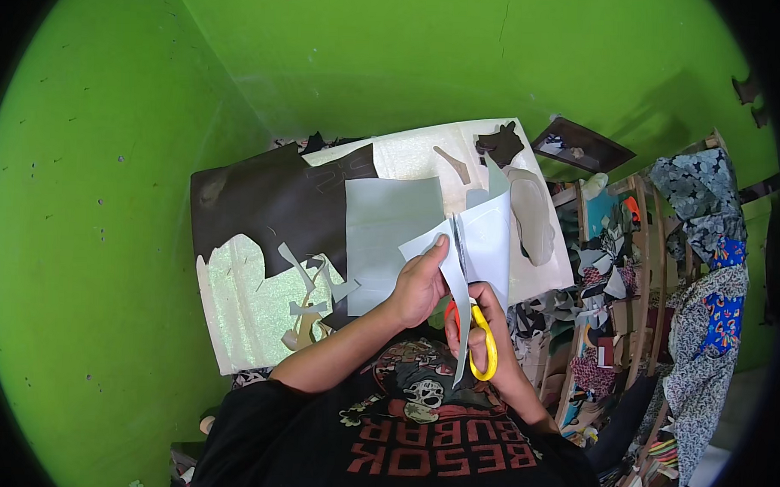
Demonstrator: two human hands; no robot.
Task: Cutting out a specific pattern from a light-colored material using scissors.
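Observation:
My left hand [419, 289] pinches a thin pale grey-white sheet [490, 243], with the thumb on top. My right hand [500, 335] is closed round a pair of scissors [489, 352] with yellow and red-orange handles. The scissor blades point away from me and lie at a slit in the sheet. A narrow strip [462, 340] of the same sheet hangs down over the scissor handles toward my chest. Beneath lies a flat grey-green sheet [391, 222], partly covered by the held sheet and my left hand.
A pale work board [539, 287] carries a dark brown sheet [267, 201], grey offcuts [296, 270], a rounded grey template [531, 218] and a dark cut piece [501, 144]. Wooden shelves [646, 278] crammed with scraps stand at right, with patterned cloth [698, 400] draped beside. Green walls [371, 54] rise behind and left.

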